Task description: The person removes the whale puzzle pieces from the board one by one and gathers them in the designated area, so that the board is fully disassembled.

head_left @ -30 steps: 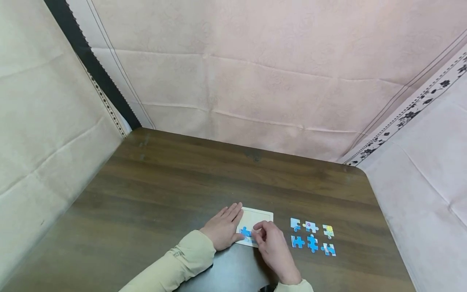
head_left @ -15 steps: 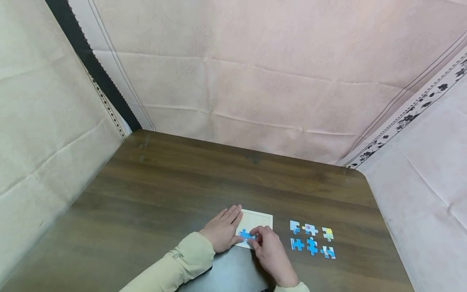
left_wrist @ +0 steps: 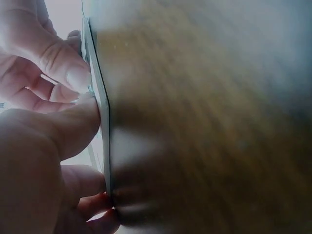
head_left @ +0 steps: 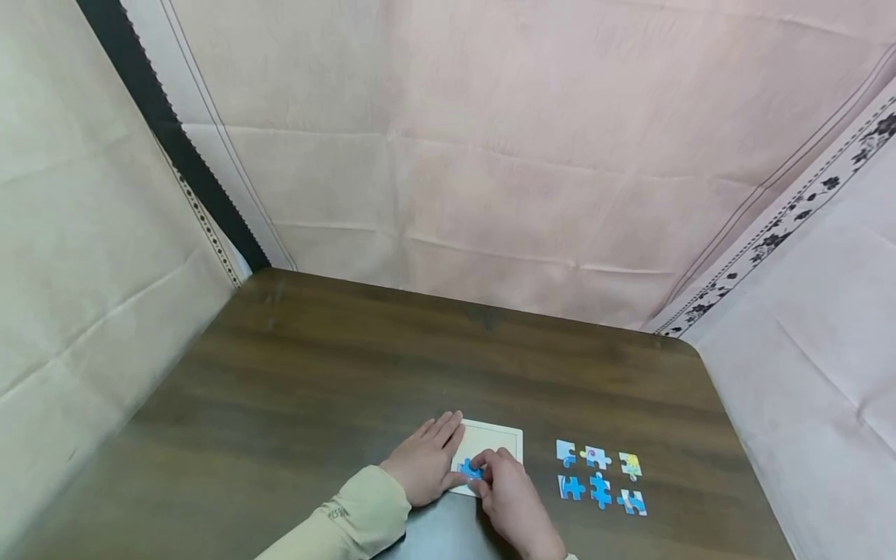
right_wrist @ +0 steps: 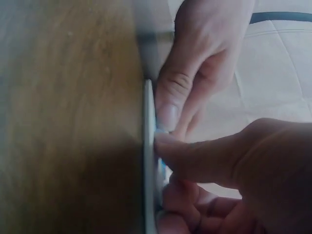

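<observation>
A pale, shallow puzzle tray (head_left: pixel 495 437) lies on the table near the person. My left hand (head_left: pixel 423 460) rests flat across the tray's left side, fingers spread, its thumb along the near-left edge. Blue puzzle pieces (head_left: pixel 467 468) sit in the near-left part of the tray. My right hand (head_left: pixel 509 496) reaches over the tray's near side and pinches a blue puzzle piece there between thumb and curled fingers, which hide much of it. In the right wrist view, a sliver of blue shows by the right thumb (right_wrist: pixel 180 156), close to the left thumb (right_wrist: pixel 168 114).
Right of the tray, several loose puzzle pieces (head_left: pixel 598 457) lie in two rows on the brown wooden table (head_left: pixel 315 373). Pale cloth hangs (head_left: pixel 420 171) enclose the table at the back and both sides.
The right hand has shifted slightly left over the tray, its fingertips closer to the left thumb. The left hand stays on the tray. The head view has tilted up a little.
</observation>
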The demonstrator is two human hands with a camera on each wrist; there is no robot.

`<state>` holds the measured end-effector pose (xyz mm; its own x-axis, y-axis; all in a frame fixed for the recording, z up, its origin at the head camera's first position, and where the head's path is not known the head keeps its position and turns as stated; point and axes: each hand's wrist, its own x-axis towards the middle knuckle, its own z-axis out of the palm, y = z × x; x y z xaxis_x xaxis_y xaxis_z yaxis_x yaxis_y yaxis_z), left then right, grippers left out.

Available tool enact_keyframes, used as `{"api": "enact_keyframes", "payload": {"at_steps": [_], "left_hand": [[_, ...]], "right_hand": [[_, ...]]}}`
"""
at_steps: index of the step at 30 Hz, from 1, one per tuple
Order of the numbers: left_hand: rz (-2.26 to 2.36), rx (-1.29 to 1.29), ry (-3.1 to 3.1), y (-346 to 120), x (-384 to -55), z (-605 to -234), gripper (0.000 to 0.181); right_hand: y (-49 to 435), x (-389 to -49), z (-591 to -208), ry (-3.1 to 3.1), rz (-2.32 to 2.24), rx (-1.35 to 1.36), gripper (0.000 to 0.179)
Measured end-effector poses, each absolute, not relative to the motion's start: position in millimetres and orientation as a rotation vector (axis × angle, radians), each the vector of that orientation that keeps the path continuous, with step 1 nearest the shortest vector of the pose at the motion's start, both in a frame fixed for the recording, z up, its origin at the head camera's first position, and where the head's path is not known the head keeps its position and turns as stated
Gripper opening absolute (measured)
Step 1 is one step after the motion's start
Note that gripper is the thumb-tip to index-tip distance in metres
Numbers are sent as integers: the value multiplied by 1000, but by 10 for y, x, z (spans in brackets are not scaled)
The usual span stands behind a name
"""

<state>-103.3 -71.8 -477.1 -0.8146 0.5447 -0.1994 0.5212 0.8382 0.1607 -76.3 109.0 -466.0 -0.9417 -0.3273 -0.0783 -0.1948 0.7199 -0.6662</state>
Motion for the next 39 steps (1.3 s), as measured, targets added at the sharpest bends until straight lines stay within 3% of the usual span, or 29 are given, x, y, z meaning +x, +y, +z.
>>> {"api": "enact_keyframes", "payload": {"at_steps": [9, 39], "left_hand": [[142, 836, 2753, -749, -940, -4726, 75], [247, 867, 2724, -826, -1027, -4646, 76]], "right_hand": [[1066, -722, -4696, 2621, -1071, -315, 17], [998, -850, -4625, 2733, -964, -384, 19]]}}
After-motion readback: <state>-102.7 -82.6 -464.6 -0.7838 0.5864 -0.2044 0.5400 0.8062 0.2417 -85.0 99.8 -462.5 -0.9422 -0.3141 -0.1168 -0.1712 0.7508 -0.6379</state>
